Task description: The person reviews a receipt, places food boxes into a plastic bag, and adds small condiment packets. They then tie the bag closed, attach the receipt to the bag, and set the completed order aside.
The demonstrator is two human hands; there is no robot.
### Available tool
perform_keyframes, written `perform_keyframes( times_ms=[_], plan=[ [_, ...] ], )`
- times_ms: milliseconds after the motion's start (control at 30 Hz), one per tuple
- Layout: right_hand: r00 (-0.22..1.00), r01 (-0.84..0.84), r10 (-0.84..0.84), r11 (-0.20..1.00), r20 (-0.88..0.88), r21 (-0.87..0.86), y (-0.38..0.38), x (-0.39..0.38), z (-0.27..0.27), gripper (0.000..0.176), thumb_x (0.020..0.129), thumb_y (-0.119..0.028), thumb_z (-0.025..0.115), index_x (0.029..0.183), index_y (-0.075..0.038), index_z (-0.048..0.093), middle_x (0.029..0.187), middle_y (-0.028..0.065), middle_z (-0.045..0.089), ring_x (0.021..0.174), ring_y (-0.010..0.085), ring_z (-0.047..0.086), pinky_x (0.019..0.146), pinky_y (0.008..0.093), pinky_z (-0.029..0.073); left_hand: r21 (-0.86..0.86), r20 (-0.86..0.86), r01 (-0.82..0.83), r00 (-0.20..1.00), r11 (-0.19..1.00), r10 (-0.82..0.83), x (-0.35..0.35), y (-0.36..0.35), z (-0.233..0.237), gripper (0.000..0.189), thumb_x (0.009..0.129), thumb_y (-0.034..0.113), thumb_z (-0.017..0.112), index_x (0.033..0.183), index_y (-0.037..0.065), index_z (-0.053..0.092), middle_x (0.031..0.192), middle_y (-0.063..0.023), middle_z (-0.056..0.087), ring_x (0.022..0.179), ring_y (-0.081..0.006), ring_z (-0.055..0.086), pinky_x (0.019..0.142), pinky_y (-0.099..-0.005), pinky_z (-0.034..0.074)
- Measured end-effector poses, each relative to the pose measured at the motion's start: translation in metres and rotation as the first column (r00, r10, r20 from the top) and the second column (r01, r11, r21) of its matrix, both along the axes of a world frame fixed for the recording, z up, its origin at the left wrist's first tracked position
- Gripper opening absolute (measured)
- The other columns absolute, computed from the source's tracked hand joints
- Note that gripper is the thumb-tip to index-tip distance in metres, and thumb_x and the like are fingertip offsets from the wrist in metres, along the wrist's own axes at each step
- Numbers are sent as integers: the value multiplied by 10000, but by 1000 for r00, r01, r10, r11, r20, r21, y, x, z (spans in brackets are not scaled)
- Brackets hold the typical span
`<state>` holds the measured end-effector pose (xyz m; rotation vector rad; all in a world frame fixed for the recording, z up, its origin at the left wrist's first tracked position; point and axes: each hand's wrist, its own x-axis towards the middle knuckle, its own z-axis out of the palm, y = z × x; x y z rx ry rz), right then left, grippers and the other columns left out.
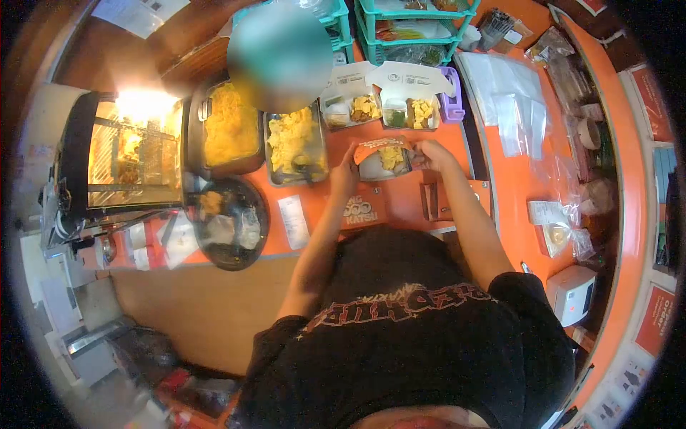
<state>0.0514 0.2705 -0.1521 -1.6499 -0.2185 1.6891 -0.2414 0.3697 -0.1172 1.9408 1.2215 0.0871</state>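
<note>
Both of my hands are on a takeaway food box [384, 170] with an orange printed lid and yellow food pieces inside; the lid is partly raised. My left hand [345, 173] grips the box's left side, fingers bent along its edge. At the right corner, my right hand [431, 154] has its fingers closed on the box's edge. Just behind stand two open takeaway boxes, a left one [350, 111] and a right one [410, 111], with yellow pieces in them. A flat orange printed carton [363, 207] lies in front of my hands.
Left are two metal trays of yellow food, one deep [194, 143] and one shallower [325, 154], a black round tray [259, 236] and a lit display warmer [136, 154]. A receipt [293, 222], purple dispenser [451, 96], plastic bags [500, 79] and teal racks [411, 36] surround the work area.
</note>
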Motion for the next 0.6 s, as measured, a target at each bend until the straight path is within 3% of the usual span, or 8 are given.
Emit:
perform_keyframes(
  times_ms=[67, 133, 200, 267, 333, 433, 533, 600],
  plan=[
    [999, 25, -24, 1000, 27, -20, 3, -7, 17, 343, 991, -399, 523, 1146, -108, 616, 933, 37, 621, 762, 183, 587, 715, 397, 517, 19, 472, 0, 882, 1000, -8, 1, 0, -63, 672, 896, 126, 600, 1521, 103, 356, 1108, -150, 700, 904, -274, 687, 757, -422, 520],
    [974, -28, 38, 999, 222, -44, 3, -37, 74, 383, 1005, -460, 494, 969, -102, 625, 678, -7, 523, 552, 160, 515, 569, 357, 501, -305, 705, 57, 684, 951, 185, -4, -1, -77, 654, 939, 174, 574, 1540, 107, 325, 1271, -126, 603, 1034, -245, 625, 813, -370, 493],
    [968, -58, 72, 996, 241, -64, 7, -31, 56, 409, 1003, -494, 491, 981, -104, 612, 678, 10, 538, 549, 174, 524, 587, 369, 519, -803, 563, 234, 602, 548, 567, -14, 8, -28, 601, 1014, 246, 512, 1564, 146, 290, 1537, -121, 418, 1273, -256, 509, 926, -303, 449],
    [966, -128, 147, 987, 214, -99, 9, -24, 40, 414, 1006, -501, 484, 1019, -104, 603, 775, 42, 567, 626, 195, 547, 643, 394, 529, -820, 457, -4, 599, 573, 658, -1, -2, 23, 530, 993, 272, 545, 1450, 43, 405, 1269, -108, 593, 1035, -200, 601, 794, -301, 472],
    [956, -236, 256, 962, 141, -139, 13, -16, 34, 403, 1012, -481, 474, 1081, -104, 599, 968, 90, 610, 782, 222, 583, 737, 433, 532, -671, 449, -154, 694, 725, 563, 12, -5, 17, 484, 993, 299, 536, 1357, -15, 480, 1125, -113, 682, 913, -184, 652, 739, -313, 488],
    [952, -300, 306, 944, 19, -136, 10, -4, 19, 404, 1009, -455, 504, 963, -72, 623, 825, 90, 619, 644, 224, 567, 590, 409, 504, -247, 396, -42, 907, 968, 140, 17, 7, -97, 464, 1016, 366, 450, 1202, -50, 538, 1046, -173, 682, 920, -270, 666, 793, -384, 502],
    [937, -257, 281, 957, 206, -137, 4, -13, 29, 377, 986, -391, 576, 809, -61, 615, 660, 52, 557, 516, 207, 491, 494, 386, 448, -423, 353, -130, 888, 897, 295, 18, 0, -99, 387, 1041, 316, 415, 1259, 3, 481, 927, -97, 636, 717, -179, 586, 646, -345, 472],
    [943, -163, 167, 986, 287, -36, 9, -12, 34, 367, 961, -363, 622, 765, -53, 610, 651, 51, 556, 538, 203, 511, 503, 385, 451, -357, 250, -102, 948, 929, 199, 15, 13, -131, 400, 1041, 330, 416, 1258, 1, 483, 954, -111, 642, 750, -203, 602, 679, -359, 483]
  ],
)
